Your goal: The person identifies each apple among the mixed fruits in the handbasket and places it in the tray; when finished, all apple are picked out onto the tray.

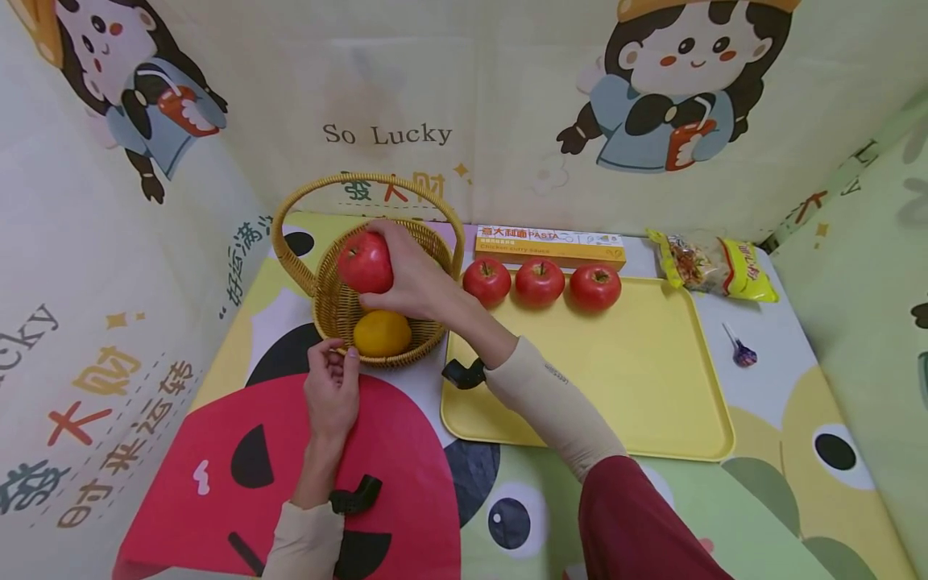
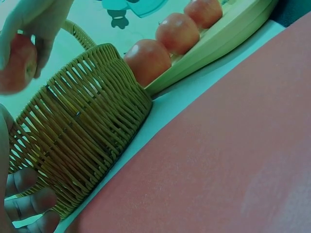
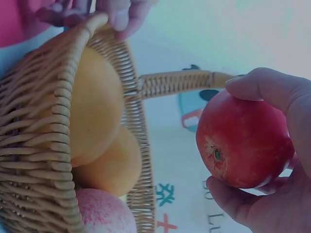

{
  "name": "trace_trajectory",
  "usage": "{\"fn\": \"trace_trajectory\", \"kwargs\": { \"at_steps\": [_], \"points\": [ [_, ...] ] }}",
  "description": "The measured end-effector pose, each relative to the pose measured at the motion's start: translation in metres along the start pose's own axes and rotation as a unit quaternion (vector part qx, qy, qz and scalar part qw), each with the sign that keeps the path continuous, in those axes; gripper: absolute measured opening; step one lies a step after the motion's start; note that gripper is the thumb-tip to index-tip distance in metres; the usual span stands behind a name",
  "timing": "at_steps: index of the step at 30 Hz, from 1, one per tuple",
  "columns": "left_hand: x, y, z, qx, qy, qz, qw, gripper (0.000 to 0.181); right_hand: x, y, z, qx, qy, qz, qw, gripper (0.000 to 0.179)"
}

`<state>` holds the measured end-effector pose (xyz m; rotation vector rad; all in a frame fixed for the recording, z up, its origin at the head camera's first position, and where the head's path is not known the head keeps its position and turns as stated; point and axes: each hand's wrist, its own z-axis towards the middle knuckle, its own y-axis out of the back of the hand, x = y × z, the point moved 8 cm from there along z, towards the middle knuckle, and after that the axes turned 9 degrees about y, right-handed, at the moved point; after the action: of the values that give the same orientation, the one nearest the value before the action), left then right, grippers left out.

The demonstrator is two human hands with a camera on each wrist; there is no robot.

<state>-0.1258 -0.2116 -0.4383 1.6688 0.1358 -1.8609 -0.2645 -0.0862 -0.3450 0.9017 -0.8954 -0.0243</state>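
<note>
My right hand (image 1: 409, 278) grips a red apple (image 1: 365, 262) above the wicker basket (image 1: 328, 310). In the right wrist view, thumb and fingers wrap the apple (image 3: 245, 141), which is apart from the basket's rim. My left hand (image 1: 333, 395) pinches the near rim of the basket, its thumb on the rim and its other fingers (image 2: 31, 204) curled against the outer wall. Inside the basket lie two orange-yellow fruits (image 3: 95, 107) and a pink speckled fruit (image 3: 107, 213); the head view shows only one orange-yellow fruit (image 1: 382, 333).
Three red apples (image 1: 540, 282) stand in a row along the far edge of a yellow tray (image 1: 580, 370). Behind them is a pasta box (image 1: 549, 248). Farther right lie a yellow snack packet (image 1: 714, 266) and a lollipop (image 1: 743, 353). The basket's tall handle (image 1: 293, 266) arches over it.
</note>
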Motion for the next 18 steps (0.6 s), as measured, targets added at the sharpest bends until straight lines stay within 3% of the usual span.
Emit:
{"fn": "trace_trajectory", "kwargs": {
  "at_steps": [10, 18],
  "points": [
    [0.001, -0.001, 0.001, 0.003, 0.003, -0.002, 1.0000, 0.029, 0.005, 0.028, -0.044, -0.065, 0.023, 0.023, 0.9974, 0.093],
    [-0.002, 0.000, 0.000, 0.001, 0.002, -0.005, 1.0000, 0.029, -0.003, 0.050, -0.078, -0.111, 0.008, 0.028, 0.9934, 0.092]
  ]
}}
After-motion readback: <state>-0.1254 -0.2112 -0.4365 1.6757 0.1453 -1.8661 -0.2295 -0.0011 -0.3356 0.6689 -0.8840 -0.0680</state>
